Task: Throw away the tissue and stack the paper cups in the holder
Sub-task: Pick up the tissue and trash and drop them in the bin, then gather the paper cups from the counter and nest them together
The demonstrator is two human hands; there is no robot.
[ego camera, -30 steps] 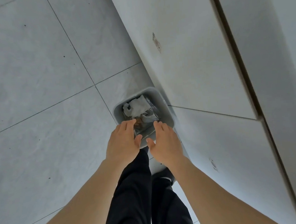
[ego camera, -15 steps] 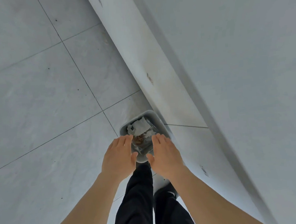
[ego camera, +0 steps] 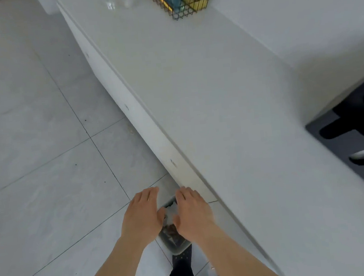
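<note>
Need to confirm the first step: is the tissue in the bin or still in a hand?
In the bin: white tissue lies between the empty, open left hand and right hand.

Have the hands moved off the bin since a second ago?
No. Both the left hand and right hand stay open above the bin; only the camera tilted up.

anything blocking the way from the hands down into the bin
Nothing visible does. The left hand and right hand hang open right above the open bin; white tissue shows in it between them.
</note>
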